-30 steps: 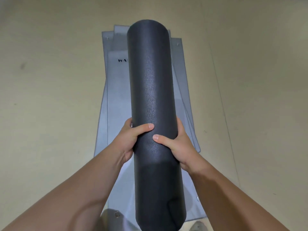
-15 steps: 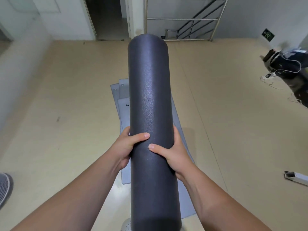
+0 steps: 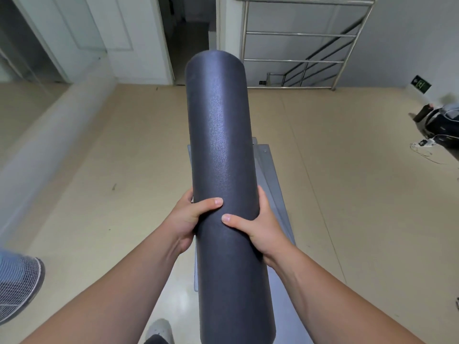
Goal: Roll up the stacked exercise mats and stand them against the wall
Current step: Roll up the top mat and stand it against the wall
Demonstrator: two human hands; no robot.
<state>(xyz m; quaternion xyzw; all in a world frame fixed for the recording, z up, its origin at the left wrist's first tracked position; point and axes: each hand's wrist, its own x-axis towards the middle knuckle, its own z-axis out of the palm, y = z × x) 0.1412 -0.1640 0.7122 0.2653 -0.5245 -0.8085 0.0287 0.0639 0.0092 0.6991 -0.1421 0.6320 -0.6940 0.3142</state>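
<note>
Risks first, left to right.
- Someone's mesh shoe (image 3: pixel 19 286) sits at the far left edge. A careless swing of the roll's low end could clip it.
- A low pale ledge (image 3: pixel 49 150) runs along the left, with wall behind it, and is a likely standing spot. The floor (image 3: pixel 124 194) looks smooth, so the base may slide out. No strap is visible, so the roll may spring open once released.
- The rolled mat (image 3: pixel 221 157) is dark and tight. It is held mid-air at centre, tilted away from the body, above the flat mats (image 3: pixel 265 175) lying on the floor. Stepping on those could cause a skid or a trip.
- At far right, a bag (image 3: pixel 442 130) and loose cables (image 3: pixel 425 145) lie well apart from the path.

Hands.
- The left hand (image 3: pixel 188 219) is curled round the roll's left side, thumb across the front.
- The right hand (image 3: pixel 260 227) wraps the right side, slightly lower, thumb on the front. The thumb tips are near each other, not touching.
- Both hands grip the near half of the roll, so the far end could dip.
</note>
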